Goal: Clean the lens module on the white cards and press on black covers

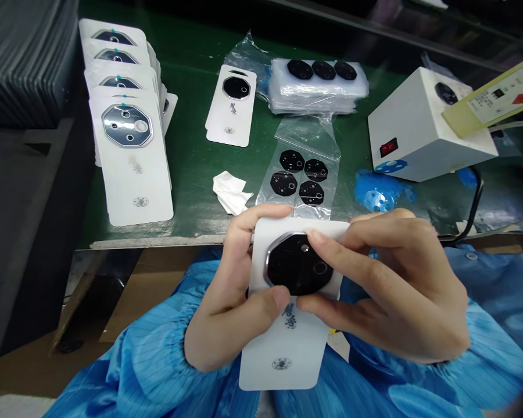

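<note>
One smooth white panel (283, 342): left hand (230, 302) grips it, right hand (396, 284) pinches its glossy black octagon (292, 264).

Left hand (226, 316): gripping, thumb (261, 313) angled inward | right hand (405, 284): pinching, index finger (353, 261) extended

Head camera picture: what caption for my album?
Left hand and right hand holding a white panel with a black octagon.

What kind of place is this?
Probably a factory assembly bench: a stack of matching white panels, loose black octagonal plates on or in clear plastic, and elastic-cuffed blue work sleeves.
</note>
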Demonstrator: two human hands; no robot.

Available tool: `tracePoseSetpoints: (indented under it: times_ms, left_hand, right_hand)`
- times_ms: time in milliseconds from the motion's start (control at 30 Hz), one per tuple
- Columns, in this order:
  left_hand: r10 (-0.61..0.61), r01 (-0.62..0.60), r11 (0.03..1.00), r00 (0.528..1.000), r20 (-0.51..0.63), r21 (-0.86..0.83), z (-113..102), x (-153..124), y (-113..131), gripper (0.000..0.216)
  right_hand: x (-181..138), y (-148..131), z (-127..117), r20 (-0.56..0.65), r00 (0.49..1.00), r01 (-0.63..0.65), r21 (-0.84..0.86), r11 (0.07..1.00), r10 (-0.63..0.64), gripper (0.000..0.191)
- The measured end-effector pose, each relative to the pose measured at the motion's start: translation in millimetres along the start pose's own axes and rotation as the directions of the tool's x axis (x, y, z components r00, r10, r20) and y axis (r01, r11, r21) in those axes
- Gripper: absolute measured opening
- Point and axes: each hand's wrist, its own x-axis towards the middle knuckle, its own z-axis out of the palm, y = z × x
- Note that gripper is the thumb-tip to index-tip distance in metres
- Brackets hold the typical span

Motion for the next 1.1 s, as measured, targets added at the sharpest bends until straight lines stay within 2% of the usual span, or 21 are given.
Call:
tracePoseSetpoints:
  times_ms: [133, 200, 333, 400, 567, 767, 900, 1100]
  left_hand:
    - [0.091, -0.085, 0.995, 0.99, -0.109, 0.059, 2.9, 3.9, -0.5, 0.028]
    - [0.127, -0.112, 0.987, 0.982, -0.137, 0.115, 4.5, 4.8, -0.8, 0.027]
    - [0.115, -0.105, 0.988, 0.989, -0.088, 0.11, 5.4, 2.7, -1.0, 0.038]
    - [0.094, -0.089, 0.992, 0.994, -0.063, 0.092, 5.2, 0.9, -0.5, 0.044]
    - [0.066, -0.055, 0.992, 0.994, -0.089, 0.113, 6.3, -0.5, 2.7, 0.052]
    - [0.02, -0.013, 0.995, 0.998, -0.064, 0.098, 6.6, 0.2, 7.0, 0.057]
    - [-0.021, 0.021, 0.998, 1.0, -0.009, 0.054, 3.4, 1.9, 7.6, 0.058]
    - [0.089, -0.088, 0.996, 0.995, -0.035, 0.018, 4.0, 7.5, 7.1, 0.045]
  right_hand:
    - [-2.5, -0.9, -0.6, 0.008, 1.0, 0.0, -0.009, 1.0, 0.0, 0.041]
    - [-4.6, -1.0, -1.3, 0.013, 1.0, 0.0, -0.01, 1.0, 0.0, 0.044]
    - [-7.5, -0.1, -1.0, -0.006, 1.0, 0.011, 0.002, 1.0, -0.011, 0.049]
    - [-6.7, 0.2, 0.0, -0.017, 1.0, -0.002, 0.008, 1.0, 0.002, 0.046]
    - [-0.2, -0.2, 0.9, -0.03, 1.0, -0.002, -0.019, 1.0, 0.002, 0.038]
    - [0.4, -1.9, 0.4, -0.008, 0.999, -0.04, -0.041, 0.998, 0.039, 0.037]
    - [2.1, -3.0, 0.8, -0.027, 0.999, -0.026, -0.031, 0.999, 0.025, 0.037]
    - [9.8, -4.7, -1.7, -0.022, 1.0, -0.01, -0.038, 0.999, 0.009, 0.032]
